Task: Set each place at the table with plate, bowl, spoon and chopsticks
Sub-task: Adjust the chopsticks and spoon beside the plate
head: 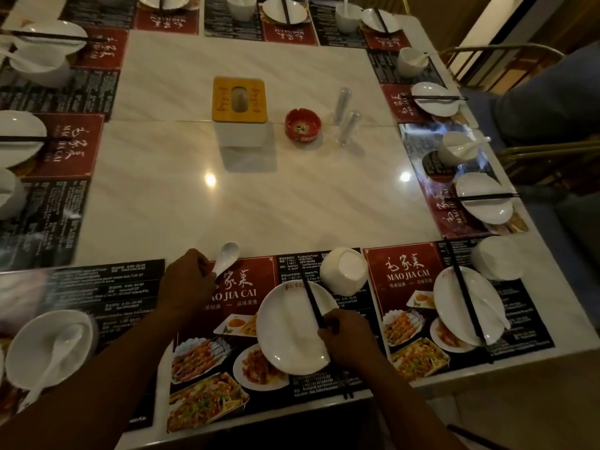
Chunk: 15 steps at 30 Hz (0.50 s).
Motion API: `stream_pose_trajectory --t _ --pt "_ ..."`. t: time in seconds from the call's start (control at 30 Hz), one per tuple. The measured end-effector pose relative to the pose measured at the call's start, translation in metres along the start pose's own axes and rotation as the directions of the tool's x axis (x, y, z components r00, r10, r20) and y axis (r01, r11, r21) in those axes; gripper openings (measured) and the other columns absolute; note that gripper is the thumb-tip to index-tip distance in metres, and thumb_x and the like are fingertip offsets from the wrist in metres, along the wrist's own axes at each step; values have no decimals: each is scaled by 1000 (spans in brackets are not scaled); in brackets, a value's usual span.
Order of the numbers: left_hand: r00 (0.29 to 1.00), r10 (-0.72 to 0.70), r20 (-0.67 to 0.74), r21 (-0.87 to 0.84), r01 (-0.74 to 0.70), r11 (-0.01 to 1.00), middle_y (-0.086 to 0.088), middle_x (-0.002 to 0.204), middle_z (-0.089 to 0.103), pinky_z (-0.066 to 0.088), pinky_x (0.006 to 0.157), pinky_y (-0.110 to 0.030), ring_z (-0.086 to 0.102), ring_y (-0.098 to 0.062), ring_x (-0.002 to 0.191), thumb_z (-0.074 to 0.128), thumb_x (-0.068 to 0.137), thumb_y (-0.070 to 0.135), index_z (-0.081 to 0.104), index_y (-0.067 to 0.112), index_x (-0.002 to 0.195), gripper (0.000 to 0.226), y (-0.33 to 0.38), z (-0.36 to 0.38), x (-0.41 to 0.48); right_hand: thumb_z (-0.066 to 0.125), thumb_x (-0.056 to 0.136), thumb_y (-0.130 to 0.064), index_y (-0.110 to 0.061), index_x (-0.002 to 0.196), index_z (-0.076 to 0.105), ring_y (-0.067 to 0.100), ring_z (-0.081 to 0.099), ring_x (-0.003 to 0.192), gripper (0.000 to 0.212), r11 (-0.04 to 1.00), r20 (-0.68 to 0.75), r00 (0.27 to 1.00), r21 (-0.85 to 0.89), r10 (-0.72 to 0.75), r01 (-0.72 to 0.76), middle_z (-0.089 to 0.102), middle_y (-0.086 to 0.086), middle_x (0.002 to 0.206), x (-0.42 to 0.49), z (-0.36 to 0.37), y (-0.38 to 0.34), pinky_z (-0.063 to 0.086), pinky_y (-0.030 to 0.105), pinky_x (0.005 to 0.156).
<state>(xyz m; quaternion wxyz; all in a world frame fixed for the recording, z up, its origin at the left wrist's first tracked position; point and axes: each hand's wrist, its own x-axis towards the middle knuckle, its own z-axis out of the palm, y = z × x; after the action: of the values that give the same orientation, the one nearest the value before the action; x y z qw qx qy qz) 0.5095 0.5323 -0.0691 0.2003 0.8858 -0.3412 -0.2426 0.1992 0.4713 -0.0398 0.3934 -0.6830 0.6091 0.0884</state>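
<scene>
On the placemat right in front of me lies a white plate. Black chopsticks cross it, and my right hand is closed on them at the plate's right rim. A white bowl rests upside down just beyond the plate. My left hand holds a white spoon by its handle, bowl end pointing away, left of the plate. At the near right place a plate carries chopsticks and a spoon, with an upturned bowl behind it.
A bowl with a spoon stands at the near left. Set places line the left, far and right edges. A tissue box, a red ashtray and two clear shakers occupy the centre. Chairs stand on the right.
</scene>
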Motion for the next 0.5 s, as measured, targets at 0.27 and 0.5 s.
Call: stream_pose_trajectory --t 0.27,0.5 --pt "942 130 310 -59 -117 991 7 91 69 55 72 -29 64 -8 81 65 92 38 65 24 108 21 39 52 -68 66 94 -21 -17 126 65 17 63 108 32 994 -41 999 -107 1 -5 68 2 122 9 -33 45 50 29 92" --pt "960 -6 281 -29 15 999 1 108 70 50 83 -28 62 -14 96 71 87 16 67 18 113 26 37 64 -88 62 93 -16 -21 122 61 17 64 97 29 987 -51 996 -150 -67 59 69 0 110 16 -23 53 55 34 83"
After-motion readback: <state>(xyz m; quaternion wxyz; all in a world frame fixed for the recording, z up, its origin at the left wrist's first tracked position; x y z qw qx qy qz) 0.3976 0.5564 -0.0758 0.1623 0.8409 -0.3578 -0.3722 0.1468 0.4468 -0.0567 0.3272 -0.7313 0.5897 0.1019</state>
